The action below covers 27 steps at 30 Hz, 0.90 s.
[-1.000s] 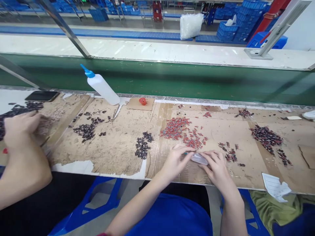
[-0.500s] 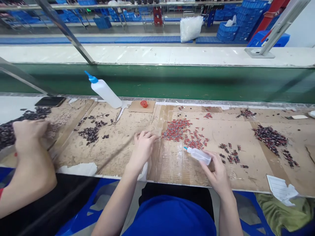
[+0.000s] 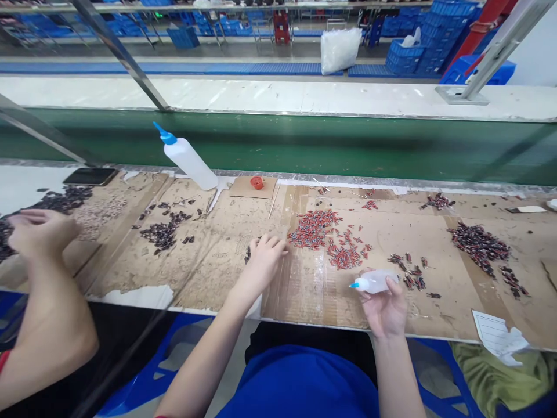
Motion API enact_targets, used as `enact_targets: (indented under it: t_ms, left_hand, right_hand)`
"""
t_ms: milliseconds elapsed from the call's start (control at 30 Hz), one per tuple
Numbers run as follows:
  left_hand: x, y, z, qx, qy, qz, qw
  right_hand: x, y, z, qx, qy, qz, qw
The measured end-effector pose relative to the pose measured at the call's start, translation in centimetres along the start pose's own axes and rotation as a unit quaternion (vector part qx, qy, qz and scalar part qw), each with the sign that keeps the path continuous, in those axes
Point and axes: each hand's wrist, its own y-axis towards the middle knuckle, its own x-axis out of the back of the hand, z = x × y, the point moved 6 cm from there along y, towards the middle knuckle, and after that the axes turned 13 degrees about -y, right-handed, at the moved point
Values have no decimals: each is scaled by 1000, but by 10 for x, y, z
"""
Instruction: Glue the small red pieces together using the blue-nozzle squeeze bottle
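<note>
Small bottle (image 3: pixel 378 281) | right hand (image 3: pixel 385 310) grasps it, nozzle (image 3: pixel 355 285) to left, probably to keep this free | left hand (image 3: pixel 264 258) at black parts (image 3: pixel 248 254), fingers' grip I cannot tell

Brown cardboard-topped workbench (image 3: pixel 217 281), worn & taped. On it: flat black phone (image 3: pixel 90 176), tall white plastic btl. w/ blue nozzle (image 3: pixel 191 164), sm. black pcs. (image 3: pixel 163 233), slim red pcs. (image 3: pixel 314 228) heaped, dark red-and-black pcs. (image 3: pixel 478 245) farther R.

The small bottle (image 3: pixel 378 281) is translucent white, its tip (image 3: pixel 355 285) blue, and the cardboard (image 3: pixel 404 229) brown.
</note>
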Motion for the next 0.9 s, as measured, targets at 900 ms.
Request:
enact_targets:
  t_ms: [900]
  left_hand:
    - [-43,-39,-14,87,-178,-11,980]
  right_hand:
    - [-32,-11,-11,21,-228,-70,971]
